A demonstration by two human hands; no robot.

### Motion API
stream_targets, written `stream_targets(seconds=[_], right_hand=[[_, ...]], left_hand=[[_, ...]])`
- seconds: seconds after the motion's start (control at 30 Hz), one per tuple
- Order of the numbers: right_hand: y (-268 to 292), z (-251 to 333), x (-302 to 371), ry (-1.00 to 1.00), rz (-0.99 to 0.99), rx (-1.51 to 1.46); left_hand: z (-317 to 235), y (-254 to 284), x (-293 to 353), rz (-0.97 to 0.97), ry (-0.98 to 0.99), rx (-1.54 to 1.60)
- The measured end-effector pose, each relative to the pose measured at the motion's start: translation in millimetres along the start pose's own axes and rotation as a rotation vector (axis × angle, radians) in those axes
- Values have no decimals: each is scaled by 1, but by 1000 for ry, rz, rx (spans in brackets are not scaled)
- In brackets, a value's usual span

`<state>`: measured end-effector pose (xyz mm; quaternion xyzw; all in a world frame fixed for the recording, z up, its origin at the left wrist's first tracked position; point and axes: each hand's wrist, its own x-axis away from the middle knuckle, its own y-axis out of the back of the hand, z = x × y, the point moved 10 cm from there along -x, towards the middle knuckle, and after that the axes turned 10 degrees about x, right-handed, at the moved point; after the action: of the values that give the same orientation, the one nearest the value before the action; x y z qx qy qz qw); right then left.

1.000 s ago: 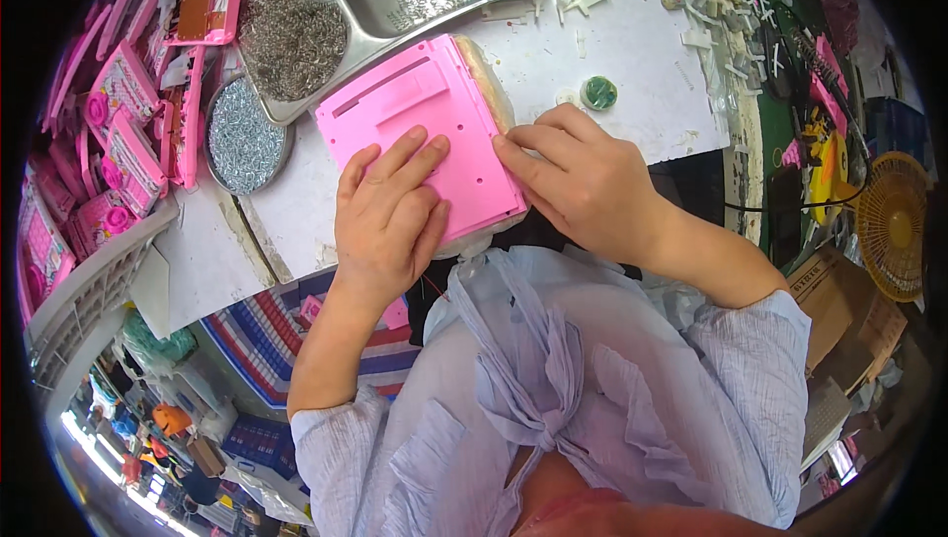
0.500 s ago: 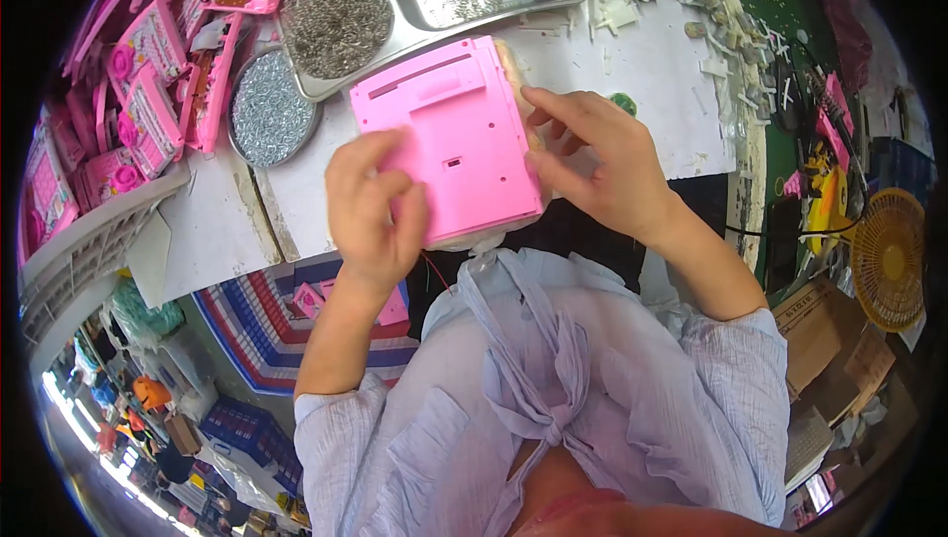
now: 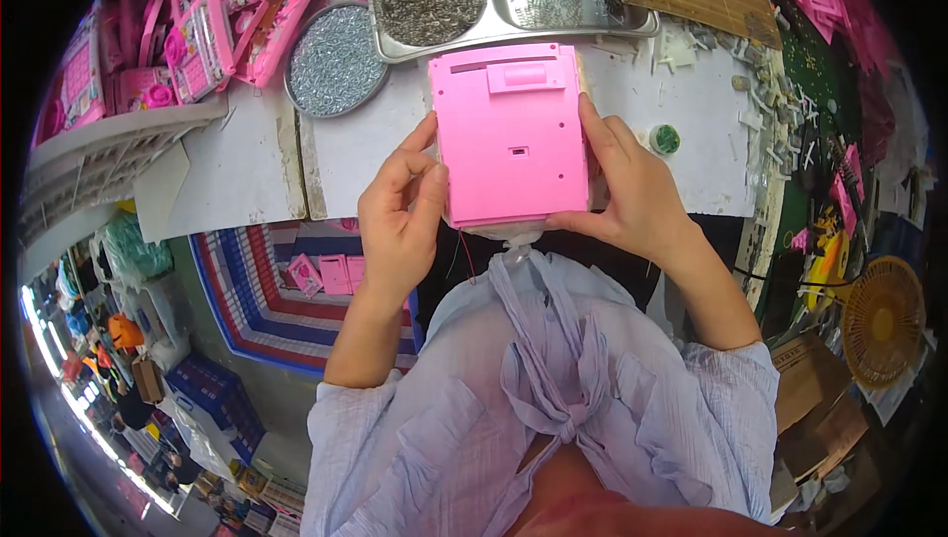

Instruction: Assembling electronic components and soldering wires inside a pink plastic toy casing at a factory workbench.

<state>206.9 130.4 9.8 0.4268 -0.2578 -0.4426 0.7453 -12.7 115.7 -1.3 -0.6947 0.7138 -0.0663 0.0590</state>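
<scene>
A pink plastic housing (image 3: 489, 187) lies with its flat face up at the near edge of the white tabletop. Screw holes, a small central slot and a raised block near its far edge show on that face. Something pale and cloth-like peeks out from under it. My left hand (image 3: 400, 216) pinches the left edge, its thumb and forefinger pressed there. Along the right side run the fingers of my right hand (image 3: 637, 191), with the thumb at the near right corner. The undersides of both grips are hidden.
Beyond the housing stands a metal tray (image 3: 504, 38) with small springs in two compartments. A round dish (image 3: 336, 58) holds silvery screws. Pink toy parts (image 3: 202, 38) pile up at far left. A green-topped round piece (image 3: 665, 139) and white plastic bits (image 3: 676, 43) lie to the right.
The housing has gone from tilted to nearly straight. My left hand has moved off its face to the left edge, and my right thumb has come to the near right corner. The view has shifted.
</scene>
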Motion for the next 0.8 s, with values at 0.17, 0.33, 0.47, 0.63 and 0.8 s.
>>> stream_targets(seconds=[0.17,0.33,0.47,0.63,0.8], right_hand=[[2,3,0,30,-27,21],[13,6,2,26,-91,21],[22,8,7,64,-189,29],[27,9,11,57,-227,-90],[18,3,15,-72,-106,-231]], left_hand=[[-10,-1,2,40,-56,-178],[-37,-17,4,63,-283,-590],[-28,-16,6,-70,-173,-269],[-23,-21,10,-46,-235,-370],[-29,-26,8,-82,-309,-406]])
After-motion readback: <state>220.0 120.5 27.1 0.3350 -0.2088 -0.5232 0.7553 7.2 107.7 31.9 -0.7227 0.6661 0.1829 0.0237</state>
